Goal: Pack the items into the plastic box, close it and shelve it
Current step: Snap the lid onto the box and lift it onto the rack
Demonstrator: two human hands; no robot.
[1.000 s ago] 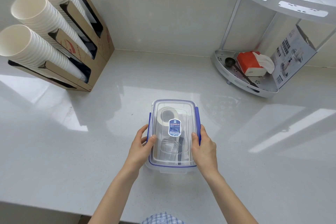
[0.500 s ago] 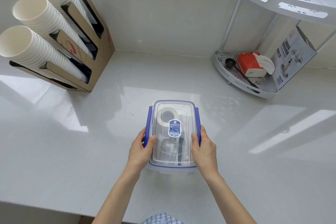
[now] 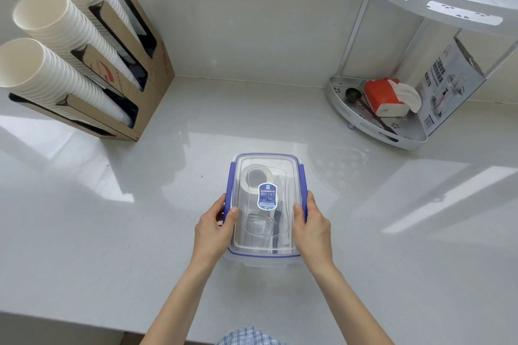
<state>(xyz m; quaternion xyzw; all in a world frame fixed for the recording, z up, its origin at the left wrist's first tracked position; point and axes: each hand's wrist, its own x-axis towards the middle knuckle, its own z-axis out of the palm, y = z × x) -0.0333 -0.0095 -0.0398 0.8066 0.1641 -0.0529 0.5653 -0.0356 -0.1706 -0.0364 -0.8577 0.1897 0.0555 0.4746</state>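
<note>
Two hands on the plastic box point(image 3: 266, 253), one per long side. Left hand point(image 3: 211, 230) wraps the left edge, thumb on the clear lid point(image 3: 291, 176), fingers point(image 3: 218, 206) curled over the blue left latch point(image 3: 229, 182). Right hand point(image 3: 314, 228) mirrors it, thumb on lid, fingers point(image 3: 310, 199) round the blue right latch point(image 3: 302, 179). Both hands gripping the box. Box sits on the white surface point(image 3: 112, 232), lid on, directly between the fingers. Through the lid: tape roll point(image 3: 252, 176) beyond the thumbs, a clear glass point(image 3: 259, 228) between them; a dark item beside the glass, can't tell what. Blue sticker point(image 3: 267, 195) mid-lid. Far left of the fingers, cup dispenser point(image 3: 145, 92) with stacked paper cups point(image 3: 47, 70). Far right, corner rack point(image 3: 392, 137) holding a tissue pack point(image 3: 388, 96).
</note>
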